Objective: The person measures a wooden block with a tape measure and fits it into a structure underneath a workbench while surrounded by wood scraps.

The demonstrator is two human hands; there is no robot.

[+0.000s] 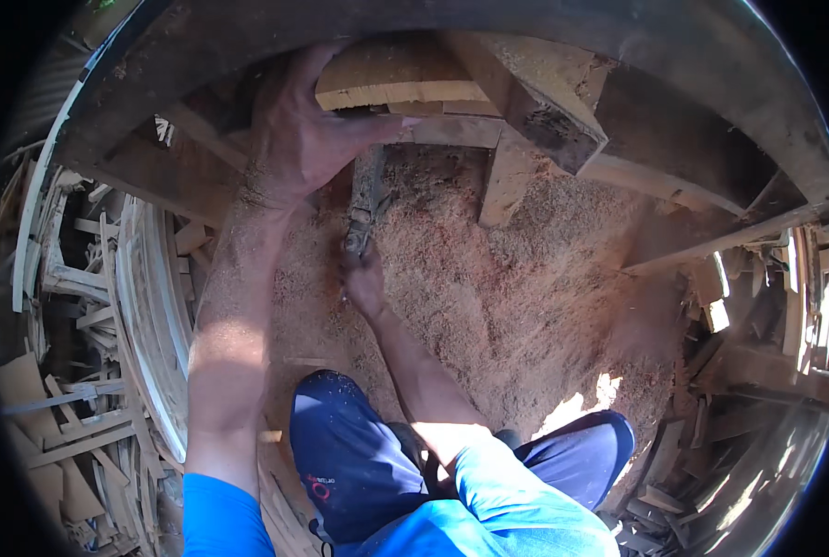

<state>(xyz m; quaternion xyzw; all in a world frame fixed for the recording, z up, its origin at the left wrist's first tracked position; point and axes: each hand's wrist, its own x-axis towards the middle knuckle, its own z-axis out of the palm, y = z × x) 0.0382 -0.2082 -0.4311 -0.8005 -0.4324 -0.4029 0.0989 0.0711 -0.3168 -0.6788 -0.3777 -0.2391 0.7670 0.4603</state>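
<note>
Sawdust heap [489, 278] beneath timber frame [544, 102]: left hand [307, 130] spread flat on plank [400, 79]; right hand [363, 283] closed around tool handle [366, 200]; scrap wood [71, 418] uncleared.

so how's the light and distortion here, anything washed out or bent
Head view: a hard sun patch blows out on the reddish sawdust heap and the bright blue sleeve; surrounding scrap wood sits in shade; the curved wooden rim bows with fisheye; corners black.

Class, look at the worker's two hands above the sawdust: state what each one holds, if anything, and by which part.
The right hand grips the lower end of a dusty metal tool. The left hand presses flat on the pale wooden block, gripping nothing.
</note>
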